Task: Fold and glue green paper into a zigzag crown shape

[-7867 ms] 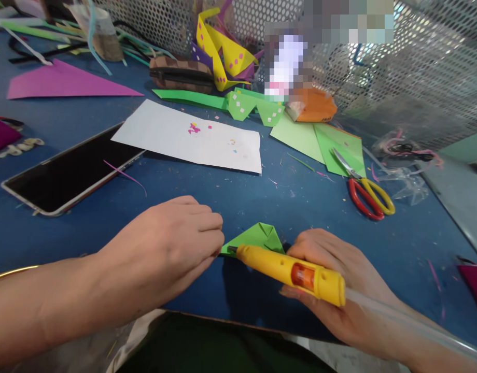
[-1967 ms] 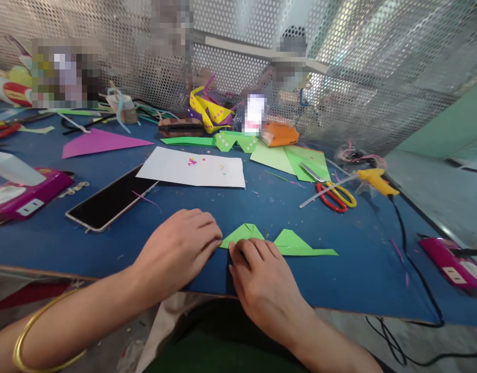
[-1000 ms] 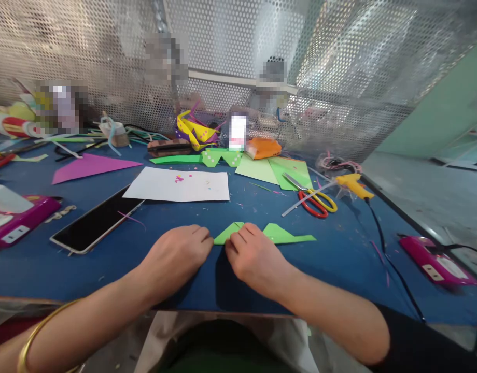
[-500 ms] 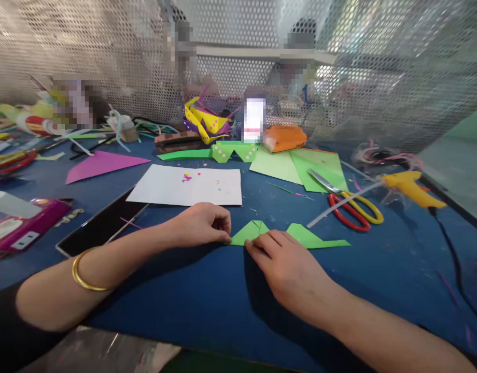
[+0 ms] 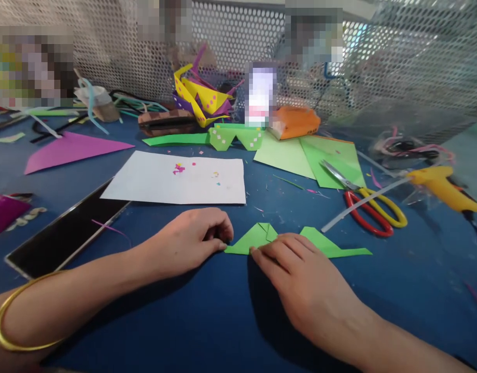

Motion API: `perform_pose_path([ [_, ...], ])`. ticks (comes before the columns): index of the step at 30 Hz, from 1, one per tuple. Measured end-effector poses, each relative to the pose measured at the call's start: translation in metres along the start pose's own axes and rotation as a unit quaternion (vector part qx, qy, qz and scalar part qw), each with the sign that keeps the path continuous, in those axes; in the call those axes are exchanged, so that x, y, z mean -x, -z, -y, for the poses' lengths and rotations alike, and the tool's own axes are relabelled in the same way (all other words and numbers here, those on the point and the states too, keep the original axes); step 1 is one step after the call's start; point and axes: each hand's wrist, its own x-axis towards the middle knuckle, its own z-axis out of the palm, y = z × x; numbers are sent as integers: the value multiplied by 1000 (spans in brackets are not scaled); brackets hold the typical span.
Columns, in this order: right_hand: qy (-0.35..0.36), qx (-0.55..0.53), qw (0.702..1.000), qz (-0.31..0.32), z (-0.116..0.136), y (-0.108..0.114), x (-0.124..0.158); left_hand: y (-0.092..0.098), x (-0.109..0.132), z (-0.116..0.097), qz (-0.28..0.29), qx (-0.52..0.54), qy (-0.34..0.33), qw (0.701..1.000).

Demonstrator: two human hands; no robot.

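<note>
A folded green paper piece (image 5: 257, 239) lies on the blue table (image 5: 207, 311), with a second green folded piece (image 5: 332, 247) just to its right. My left hand (image 5: 192, 239) is curled, its fingertips pinching the left tip of the paper. My right hand (image 5: 296, 280) lies flat with fingers pressed on the paper's lower edge. A gold bangle (image 5: 13, 321) circles my left wrist.
A white sheet (image 5: 176, 178) with coloured bits, a phone (image 5: 63, 235), red-and-yellow scissors (image 5: 368, 207), a yellow glue gun (image 5: 443, 186) with its stick, green sheets (image 5: 312, 158), a magenta triangle (image 5: 71, 150), an orange box (image 5: 296, 122) and paper crafts (image 5: 201, 101) by the mesh wall.
The yellow glue gun left my right hand and now lies at the right. Both hands stay pressed on the green paper; the view has tilted down and closer.
</note>
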Motion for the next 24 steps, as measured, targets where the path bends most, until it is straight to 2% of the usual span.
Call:
perform_pose_path([
  [4,-18,-37,997,-68,3,1,1,-1,-1,2,-7,-6,-5,1000],
  [8,-4,-104,993,-52,10,-1,-1,0,0,2,-12,-10,-17,1000],
  [11,-14,-114,992,-49,12,0,-2,-1,0,1,-13,-18,-19,1000],
  [16,-13,-38,998,-52,13,0,-2,-2,1,0,-19,-27,-21,999],
  [20,27,54,998,-17,17,-4,0,-4,4,2,-39,-56,-41,997],
  [22,55,92,994,0,19,-7,2,-6,7,4,-61,-87,-64,992],
  [24,74,114,991,10,21,-8,4,-10,13,5,-106,-121,-109,981],
])
